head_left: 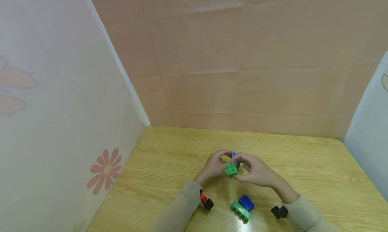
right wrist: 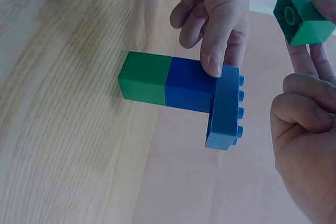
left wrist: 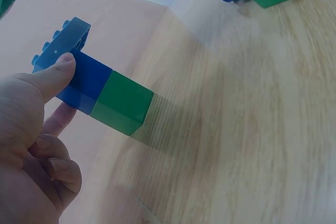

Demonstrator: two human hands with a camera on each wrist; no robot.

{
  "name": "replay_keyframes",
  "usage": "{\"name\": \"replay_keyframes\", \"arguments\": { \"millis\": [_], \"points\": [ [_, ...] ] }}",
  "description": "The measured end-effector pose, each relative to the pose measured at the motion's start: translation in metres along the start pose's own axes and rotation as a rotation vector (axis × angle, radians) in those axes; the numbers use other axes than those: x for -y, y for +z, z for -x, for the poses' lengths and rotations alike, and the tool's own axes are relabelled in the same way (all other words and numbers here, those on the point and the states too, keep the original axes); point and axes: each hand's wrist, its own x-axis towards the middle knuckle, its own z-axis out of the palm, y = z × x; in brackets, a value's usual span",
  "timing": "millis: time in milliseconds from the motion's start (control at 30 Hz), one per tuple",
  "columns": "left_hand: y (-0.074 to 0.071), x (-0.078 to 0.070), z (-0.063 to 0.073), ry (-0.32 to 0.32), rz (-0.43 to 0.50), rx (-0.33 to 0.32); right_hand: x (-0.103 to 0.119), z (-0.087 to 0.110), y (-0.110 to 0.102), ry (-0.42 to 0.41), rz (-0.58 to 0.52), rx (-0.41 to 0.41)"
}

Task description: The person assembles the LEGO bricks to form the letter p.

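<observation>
My left hand pinches a stack of toy building bricks between thumb and fingers, its thumb on the dark blue brick. Below that comes a green brick, and a longer light blue brick with studs tops the stack, overhanging to one side. Whether the stack's green end touches the table cannot be told. In my right hand a separate square green brick is gripped between thumb and fingers. It is apart from the stack, and its hollow underside shows in the right wrist view.
On the wooden table, nearer the body, lie a long green brick and a dark blue brick, side by side. A brown covering rises behind the table, with pale flowered sheets at both sides.
</observation>
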Motion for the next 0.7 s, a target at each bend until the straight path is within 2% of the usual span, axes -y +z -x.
{"name": "replay_keyframes", "arguments": {
  "millis": [133,367,700],
  "points": [
    [0.0,-0.001,0.0,-0.013,0.019,0.005,-0.006,-0.001,-0.003,0.037,-0.008,-0.032],
    [0.001,0.001,0.0,-0.043,-0.001,-0.002,-0.015,-0.003,-0.01,0.075,-0.063,-0.101],
    [0.0,-0.001,0.002,-0.026,0.032,0.011,-0.029,-0.002,-0.014,0.147,-0.003,-0.207]
  ]
}}
